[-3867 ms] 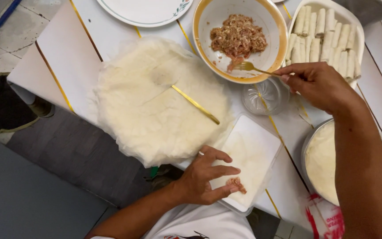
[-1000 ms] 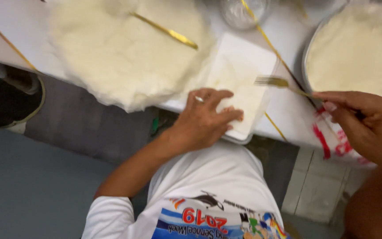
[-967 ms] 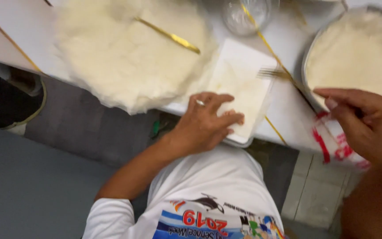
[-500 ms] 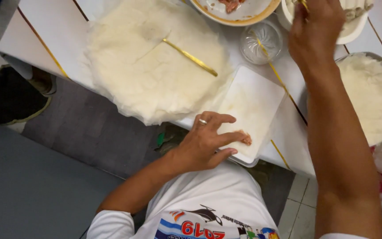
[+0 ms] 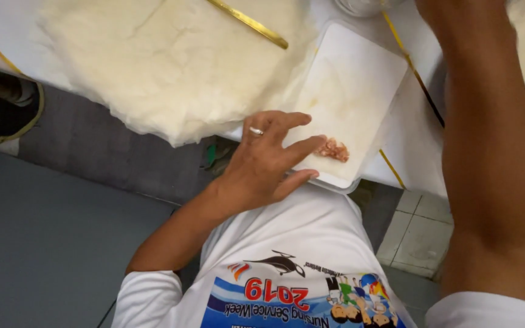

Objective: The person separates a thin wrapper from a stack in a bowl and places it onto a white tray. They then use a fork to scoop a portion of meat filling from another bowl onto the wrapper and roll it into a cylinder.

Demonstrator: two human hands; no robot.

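A white desk (image 5: 408, 140) with thin yellow lines stands over a grey floor and pale tiles. The left hand (image 5: 262, 161) lies flat and released, fingers spread, on the near corner of a square wrapper (image 5: 353, 91) that rests on a white board (image 5: 396, 58); it seems to pin the sheet so it will not slide. A small lump of filling (image 5: 334, 149) sits on that same near corner, just beside the fingertips. The right arm (image 5: 493, 164) stretches away over the desk; its hand is out of the frame, so its grip cannot be told. To the left, a big stack of wrappers (image 5: 171, 61) spills past the desk's near edge, a gold bar (image 5: 247, 23) lying on top. The board also overhangs the edge slightly, leaving little spare room at the front; open desk remains between board and right arm.
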